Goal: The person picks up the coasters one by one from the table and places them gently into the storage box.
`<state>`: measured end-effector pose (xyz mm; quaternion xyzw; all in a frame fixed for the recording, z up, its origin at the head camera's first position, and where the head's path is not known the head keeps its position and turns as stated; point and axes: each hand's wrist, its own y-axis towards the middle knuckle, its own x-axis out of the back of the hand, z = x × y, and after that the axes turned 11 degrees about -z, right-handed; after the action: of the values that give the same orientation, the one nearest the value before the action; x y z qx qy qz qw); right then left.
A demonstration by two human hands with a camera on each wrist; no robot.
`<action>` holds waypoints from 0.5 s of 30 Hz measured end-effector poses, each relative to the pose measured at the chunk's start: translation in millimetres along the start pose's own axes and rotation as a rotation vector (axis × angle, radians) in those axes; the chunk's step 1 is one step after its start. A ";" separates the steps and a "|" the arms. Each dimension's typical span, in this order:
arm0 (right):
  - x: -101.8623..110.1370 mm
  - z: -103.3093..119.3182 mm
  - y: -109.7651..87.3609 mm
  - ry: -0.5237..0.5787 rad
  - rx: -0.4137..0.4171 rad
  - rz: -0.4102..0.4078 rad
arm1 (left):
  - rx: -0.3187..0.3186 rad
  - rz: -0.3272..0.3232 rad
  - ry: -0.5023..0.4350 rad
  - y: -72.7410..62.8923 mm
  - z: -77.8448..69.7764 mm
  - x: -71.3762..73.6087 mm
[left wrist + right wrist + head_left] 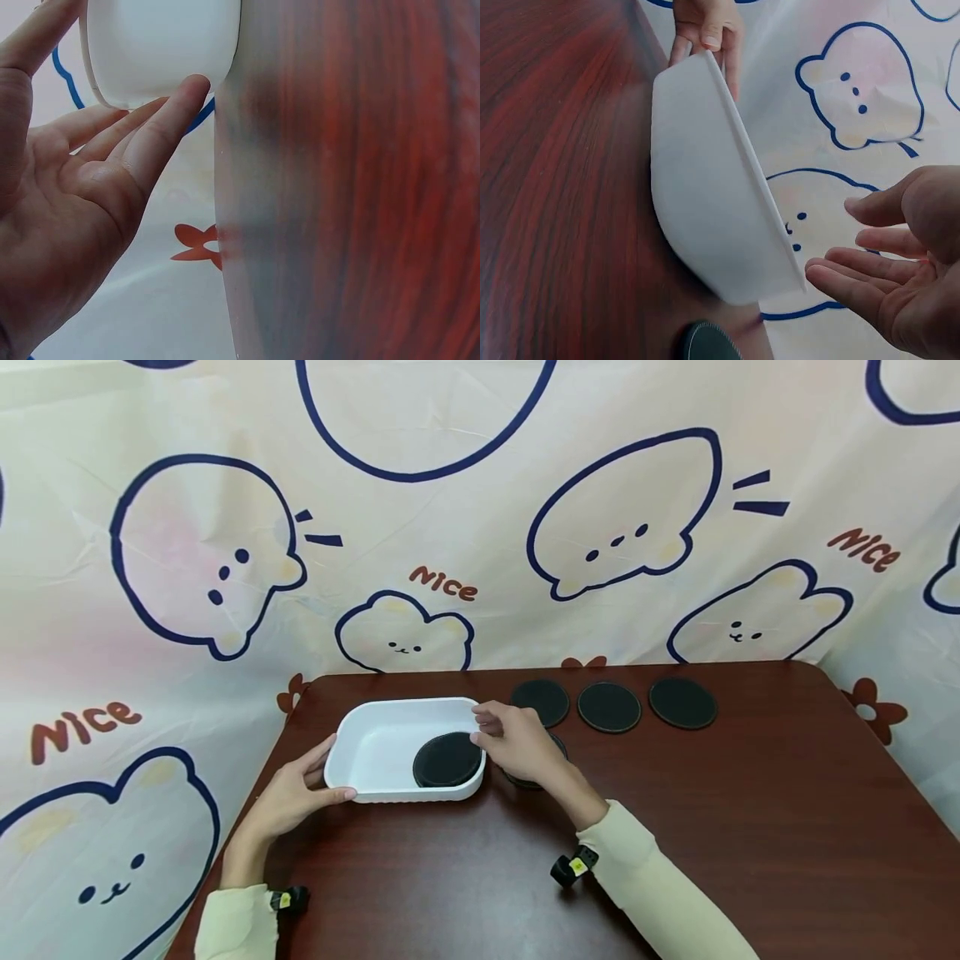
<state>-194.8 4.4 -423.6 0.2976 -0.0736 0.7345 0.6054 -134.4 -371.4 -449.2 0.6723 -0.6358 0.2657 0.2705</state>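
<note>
A white plastic basin point(375, 752) lies on the brown table, one round black coaster point(447, 760) inside it at the right end. At the basin's left end my left hand point(292, 793) holds the front-left corner, thumb along the front rim and fingers against the side. Above the right rim hovers my right hand point(517, 743), its fingers loosely spread; nothing is between them in the right wrist view. Another coaster point(558, 745) lies to the right of the basin, partly hidden under the right hand and wrist.
Toward the back edge of the brown table point(712, 827), three more black coasters point(609, 707) lie in a row, right of the basin. A patterned cloth point(495, 527) with cartoon outlines hangs behind the table and down its sides.
</note>
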 end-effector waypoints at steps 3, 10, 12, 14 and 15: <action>7.0 -9.6 -5.1 0.031 -0.005 -0.022 | -0.004 0.000 -0.001 -0.1 0.2 0.5; 25.4 -33.5 -15.6 0.107 -0.069 0.009 | -0.028 -0.002 -0.002 0.1 1.4 1.3; 31.2 -39.8 -16.8 0.136 -0.091 0.019 | -0.032 -0.003 -0.002 0.2 1.7 1.4; 36.9 -45.6 -17.2 0.160 -0.102 0.026 | -0.034 -0.005 -0.004 0.4 2.5 1.5; 39.6 -48.3 -17.2 0.170 -0.104 0.028 | -0.035 -0.006 -0.005 0.3 2.9 1.6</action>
<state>-199.1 65.0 -446.4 0.2014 -0.0644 0.7608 0.6136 -134.6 -374.6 -450.0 0.6700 -0.6390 0.2523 0.2813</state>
